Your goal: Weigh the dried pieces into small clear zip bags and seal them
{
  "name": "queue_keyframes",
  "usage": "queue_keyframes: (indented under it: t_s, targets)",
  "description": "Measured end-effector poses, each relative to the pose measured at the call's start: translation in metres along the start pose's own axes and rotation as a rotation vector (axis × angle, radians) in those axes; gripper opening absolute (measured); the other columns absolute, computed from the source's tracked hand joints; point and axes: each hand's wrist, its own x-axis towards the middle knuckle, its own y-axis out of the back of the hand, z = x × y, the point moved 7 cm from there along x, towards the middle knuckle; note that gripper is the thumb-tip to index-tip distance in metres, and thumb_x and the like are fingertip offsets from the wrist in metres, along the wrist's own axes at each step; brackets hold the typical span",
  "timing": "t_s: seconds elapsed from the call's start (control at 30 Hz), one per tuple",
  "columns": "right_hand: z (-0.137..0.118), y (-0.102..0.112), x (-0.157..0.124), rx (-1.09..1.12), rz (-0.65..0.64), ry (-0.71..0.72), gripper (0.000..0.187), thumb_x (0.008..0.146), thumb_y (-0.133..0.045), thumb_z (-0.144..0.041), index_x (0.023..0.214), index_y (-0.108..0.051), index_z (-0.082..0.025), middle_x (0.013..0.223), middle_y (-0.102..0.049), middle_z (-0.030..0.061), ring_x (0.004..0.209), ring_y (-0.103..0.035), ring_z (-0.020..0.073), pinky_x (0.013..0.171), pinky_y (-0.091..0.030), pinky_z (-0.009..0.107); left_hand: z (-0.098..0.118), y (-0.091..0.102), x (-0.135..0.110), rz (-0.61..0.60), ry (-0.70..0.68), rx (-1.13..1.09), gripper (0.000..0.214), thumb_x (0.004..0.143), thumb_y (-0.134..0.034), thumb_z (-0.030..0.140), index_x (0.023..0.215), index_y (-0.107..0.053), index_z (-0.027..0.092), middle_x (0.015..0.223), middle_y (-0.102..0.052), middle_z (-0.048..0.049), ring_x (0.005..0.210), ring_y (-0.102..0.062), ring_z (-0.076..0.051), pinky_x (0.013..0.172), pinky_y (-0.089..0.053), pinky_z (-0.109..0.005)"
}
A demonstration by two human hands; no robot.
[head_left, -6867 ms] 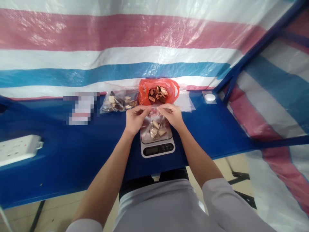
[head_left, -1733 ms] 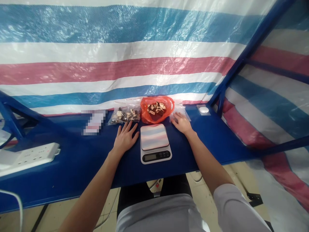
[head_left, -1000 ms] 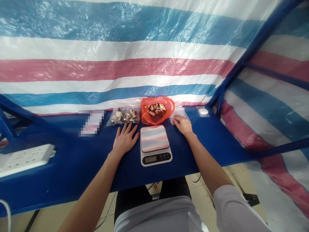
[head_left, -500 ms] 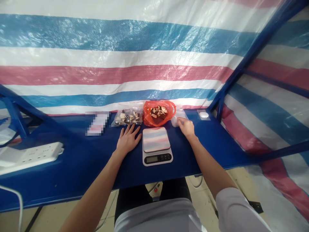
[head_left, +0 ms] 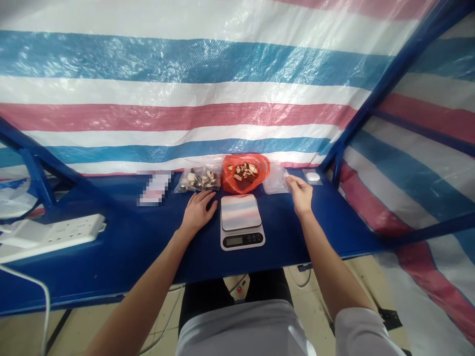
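Observation:
My left hand (head_left: 199, 209) lies palm down on the blue table, fingers stretched out, just in front of a clear bag of dried mushroom pieces (head_left: 200, 180). My right hand (head_left: 301, 194) pinches the right edge of a clear plastic bag (head_left: 274, 179), one of what looks like a flat stack. Between the hands sits a white kitchen scale (head_left: 243, 221) with a bare, reflective plate. Behind the scale, a red plastic bag (head_left: 229, 184) stands open, with cut dried mushroom pieces (head_left: 245, 171) inside.
A small clear packet with a white round item (head_left: 312, 176) lies at the back right. A blurred-out paper or card (head_left: 155, 188) is at the left. A white power strip (head_left: 70, 233) with a cable sits far left. Blue frame bars and a striped sheet enclose the table.
My right hand has moved a little to the right, drawing at the clear bag's edge. My left hand's fingers have come closer together; it stays on the table.

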Motion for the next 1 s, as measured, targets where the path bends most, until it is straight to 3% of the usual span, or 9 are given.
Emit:
queue_keyframes:
  t_s: [0.17, 0.27, 0.5, 0.7, 0.77, 0.87, 1.0]
  targets:
    - [-0.032, -0.014, -0.011, 0.198, -0.063, -0.074, 0.035, 0.066, -0.083, -0.046, 0.090, -0.079, -0.021, 0.088, -0.079, 0.0024, 0.089, -0.073, 0.0223, 0.095, -0.056, 0.044, 0.024, 0.020, 0.015, 0.058, -0.011, -0.311, 0.042, 0.094, -0.051, 0.046, 0.119, -0.070, 0.018, 0.127, -0.071, -0.0125, 0.122, -0.064, -0.027, 0.109, -0.049, -0.043]
    - [-0.048, -0.035, -0.022, 0.300, -0.172, -0.140, 0.030, 0.065, -0.085, -0.042, 0.086, -0.079, -0.022, 0.089, -0.079, 0.0017, 0.091, -0.074, 0.0218, 0.097, -0.056, 0.042, 0.047, 0.024, 0.029, 0.014, 0.010, -0.512, 0.044, 0.093, -0.054, 0.050, 0.118, -0.070, 0.017, 0.123, -0.073, -0.0119, 0.115, -0.067, -0.027, 0.105, -0.051, -0.041]
    - [-0.055, -0.087, -0.053, 0.492, -0.402, -0.265, 0.028, 0.063, -0.089, -0.042, 0.080, -0.077, -0.022, 0.083, -0.078, 0.0022, 0.089, -0.077, 0.0233, 0.096, -0.059, 0.043, 0.083, -0.009, 0.041, -0.284, 0.273, -1.027, 0.058, 0.085, -0.064, 0.063, 0.121, -0.068, 0.018, 0.117, -0.074, -0.0111, 0.111, -0.068, -0.028, 0.096, -0.055, -0.040]
    - [-0.051, -0.102, -0.062, 0.518, -0.431, -0.241, 0.028, 0.065, -0.087, -0.043, 0.081, -0.077, -0.023, 0.086, -0.079, 0.0014, 0.090, -0.076, 0.0224, 0.099, -0.058, 0.044, 0.093, -0.028, 0.029, -0.495, 0.466, -1.416, 0.053, 0.083, -0.068, 0.062, 0.112, -0.072, 0.018, 0.106, -0.076, -0.0123, 0.091, -0.072, -0.022, 0.085, -0.057, -0.037]
    - [-0.049, -0.102, -0.062, 0.492, -0.412, -0.223, 0.028, 0.065, -0.087, -0.043, 0.082, -0.078, -0.023, 0.087, -0.079, 0.0012, 0.089, -0.076, 0.0224, 0.100, -0.057, 0.045, 0.089, -0.028, 0.027, -0.468, 0.536, -1.491, 0.047, 0.079, -0.076, 0.054, 0.109, -0.073, 0.018, 0.101, -0.077, -0.0114, 0.082, -0.072, -0.019, 0.082, -0.057, -0.035]
    - [-0.044, -0.101, -0.062, 0.469, -0.402, -0.219, 0.029, 0.066, -0.086, -0.045, 0.084, -0.079, -0.023, 0.087, -0.079, 0.0013, 0.090, -0.076, 0.0226, 0.101, -0.057, 0.046, 0.079, -0.024, 0.029, -0.320, 0.615, -1.524, 0.044, 0.067, -0.088, 0.041, 0.101, -0.076, 0.017, 0.095, -0.077, -0.0075, 0.076, -0.069, -0.015, 0.076, -0.056, -0.030]
    - [-0.035, -0.098, -0.061, 0.454, -0.411, -0.251, 0.031, 0.065, -0.087, -0.047, 0.083, -0.079, -0.023, 0.088, -0.079, 0.0020, 0.092, -0.076, 0.0227, 0.100, -0.057, 0.044, 0.064, -0.015, 0.037, -0.141, 0.617, -1.466, 0.043, 0.054, -0.093, 0.036, 0.089, -0.078, 0.016, 0.085, -0.076, -0.0041, 0.075, -0.067, -0.014, 0.073, -0.054, -0.027]
